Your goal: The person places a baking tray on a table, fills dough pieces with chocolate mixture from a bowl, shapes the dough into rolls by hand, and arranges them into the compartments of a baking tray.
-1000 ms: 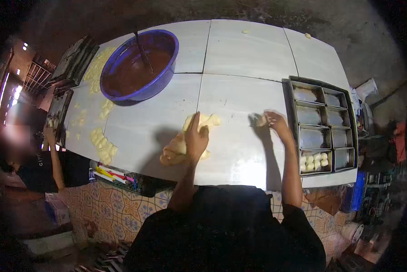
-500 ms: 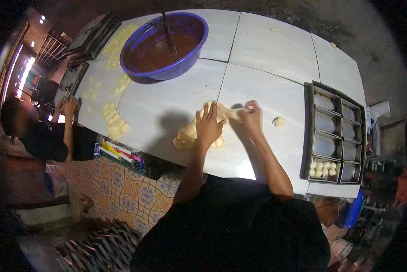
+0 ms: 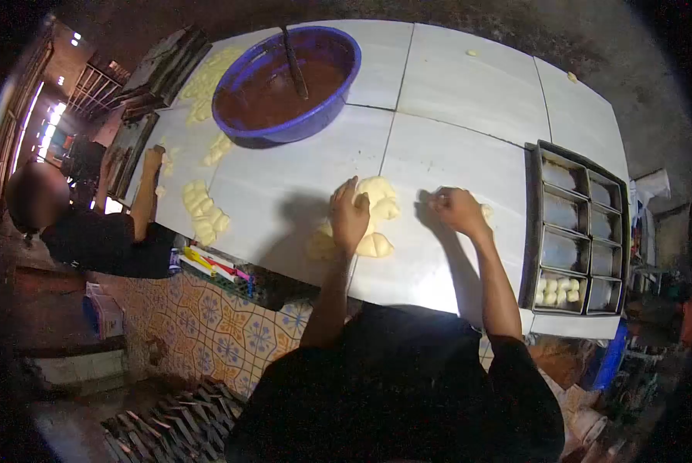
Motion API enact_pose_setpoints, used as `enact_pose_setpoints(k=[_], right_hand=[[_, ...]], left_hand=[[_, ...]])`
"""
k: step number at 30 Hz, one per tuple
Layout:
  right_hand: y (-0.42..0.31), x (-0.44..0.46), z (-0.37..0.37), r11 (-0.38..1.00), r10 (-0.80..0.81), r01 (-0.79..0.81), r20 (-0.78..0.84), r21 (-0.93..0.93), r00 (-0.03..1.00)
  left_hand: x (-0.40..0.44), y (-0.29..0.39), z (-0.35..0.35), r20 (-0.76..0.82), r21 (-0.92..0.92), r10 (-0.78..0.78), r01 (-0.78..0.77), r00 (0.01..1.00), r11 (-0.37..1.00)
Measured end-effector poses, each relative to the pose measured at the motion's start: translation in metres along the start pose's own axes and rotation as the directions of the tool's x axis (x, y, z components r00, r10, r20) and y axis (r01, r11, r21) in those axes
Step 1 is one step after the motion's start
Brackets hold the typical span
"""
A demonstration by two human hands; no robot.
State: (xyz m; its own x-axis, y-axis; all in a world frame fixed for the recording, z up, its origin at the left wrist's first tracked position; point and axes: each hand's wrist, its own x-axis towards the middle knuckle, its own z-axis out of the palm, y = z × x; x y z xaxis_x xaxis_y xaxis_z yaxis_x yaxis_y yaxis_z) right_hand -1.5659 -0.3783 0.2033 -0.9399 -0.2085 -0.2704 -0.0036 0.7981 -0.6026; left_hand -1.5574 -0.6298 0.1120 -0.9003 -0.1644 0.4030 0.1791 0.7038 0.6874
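A lumpy mass of pale dough [image 3: 378, 202] lies on the white tiled table in front of me. My left hand [image 3: 349, 216] rests on its left side, fingers stretched out and thumb apart. To the right of the dough, my right hand [image 3: 460, 210] is just above the table, apart from the mass. Its fingers are curled closed around a piece of dough, mostly hidden by the hand. A small dough lump [image 3: 486, 210] shows partly behind the right hand.
A purple basin [image 3: 284, 131] of brown filling, with a utensil in it, stands at the back. Divided metal baking pans [image 3: 543, 185] sit at right, one compartment holding dough balls [image 3: 558, 291]. More dough pieces [image 3: 205, 212] lie at left, near a co-worker [image 3: 103, 239].
The dough strand stretched between the mass and my right hand has parted. My right hand has moved right, toward the small lump. My left hand has shifted to the mass's left side.
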Motion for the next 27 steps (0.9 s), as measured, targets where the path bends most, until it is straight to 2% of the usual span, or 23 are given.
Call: enact_pose_setpoints(k=[1,2,3,4,5,7,8,11,13,15,17,19,20,21,22,23,24,25,27], right_hand=[[-0.007,0.018,0.009,0.995,-0.098,0.099,-0.018,0.015,0.995],[-0.007,0.043,0.028,0.903,-0.296,0.292,-0.036,0.315,0.955],[-0.021,0.057,0.034,0.833,-0.437,0.453,-0.124,0.318,0.891],[-0.020,0.088,0.054,0.793,-0.571,0.587,-0.138,0.160,0.809],[-0.005,0.114,0.080,0.748,-0.629,0.642,-0.128,0.170,0.767],[-0.020,0.102,0.090,0.803,-0.523,0.557,-0.198,0.211,0.829],[-0.037,0.083,0.072,0.846,-0.428,0.443,-0.117,0.298,0.896],[-0.010,0.072,0.071,0.704,-0.368,0.369,-0.134,0.607,0.920],[-0.022,0.038,0.023,0.586,-0.158,0.250,-0.194,0.771,0.968],[0.005,0.030,-0.012,0.262,-0.206,0.409,-0.363,0.874,0.909],[0.001,0.011,-0.058,-0.264,-0.353,0.301,-0.382,0.917,0.854],[0.047,0.024,-0.061,-0.358,-0.533,0.054,-0.251,0.932,0.808],[0.057,0.029,-0.051,-0.277,-0.361,0.141,-0.239,0.951,0.901],[0.047,0.034,-0.037,0.373,-0.302,0.385,-0.282,0.844,0.910],[0.036,0.039,-0.023,0.869,-0.242,0.353,-0.324,0.347,0.915],[0.042,0.055,0.007,0.968,-0.004,0.106,-0.411,0.226,0.911],[0.018,0.048,0.016,0.821,-0.056,0.220,-0.309,0.527,0.949],[-0.006,0.039,0.025,0.579,-0.147,0.262,-0.218,0.772,0.965],[-0.025,0.043,0.048,0.653,-0.447,0.374,-0.064,0.658,0.892]], left_hand=[[0.004,-0.001,0.000,0.050,0.056,-0.054,0.051,0.997,0.997],[0.008,-0.002,0.001,0.099,0.112,-0.115,0.103,0.988,0.988],[0.010,-0.003,0.004,0.145,0.169,-0.178,0.153,0.973,0.974],[0.011,-0.009,0.010,0.100,0.186,-0.072,0.052,0.992,0.981],[0.011,-0.011,0.012,0.142,0.200,-0.069,0.039,0.988,0.979],[0.017,-0.015,0.014,0.218,0.231,-0.060,0.008,0.974,0.973],[0.018,-0.005,0.006,0.237,0.223,-0.123,0.070,0.964,0.972],[0.017,-0.007,0.006,0.273,0.211,-0.186,0.129,0.944,0.969],[0.012,-0.005,0.007,0.231,0.206,-0.153,0.105,0.961,0.973],[0.013,-0.010,0.010,0.235,0.204,-0.125,0.077,0.964,0.976],[0.016,-0.016,0.008,0.264,0.145,-0.044,0.005,0.964,0.989],[0.015,-0.034,0.016,0.291,0.077,0.041,-0.066,0.956,0.995],[0.020,-0.022,0.008,0.297,0.054,0.050,-0.070,0.954,0.996],[0.019,-0.018,0.006,0.291,0.021,0.061,-0.070,0.955,0.997],[0.016,-0.014,0.004,0.281,-0.011,0.070,-0.070,0.957,0.998],[0.017,-0.012,0.002,0.267,-0.040,0.082,-0.074,0.960,0.996],[0.015,-0.013,0.002,0.252,-0.026,0.115,-0.113,0.961,0.993],[0.015,-0.009,0.002,0.222,-0.074,0.138,-0.124,0.965,0.989],[0.012,0.007,-0.005,0.169,-0.168,0.170,-0.142,0.971,0.975]])
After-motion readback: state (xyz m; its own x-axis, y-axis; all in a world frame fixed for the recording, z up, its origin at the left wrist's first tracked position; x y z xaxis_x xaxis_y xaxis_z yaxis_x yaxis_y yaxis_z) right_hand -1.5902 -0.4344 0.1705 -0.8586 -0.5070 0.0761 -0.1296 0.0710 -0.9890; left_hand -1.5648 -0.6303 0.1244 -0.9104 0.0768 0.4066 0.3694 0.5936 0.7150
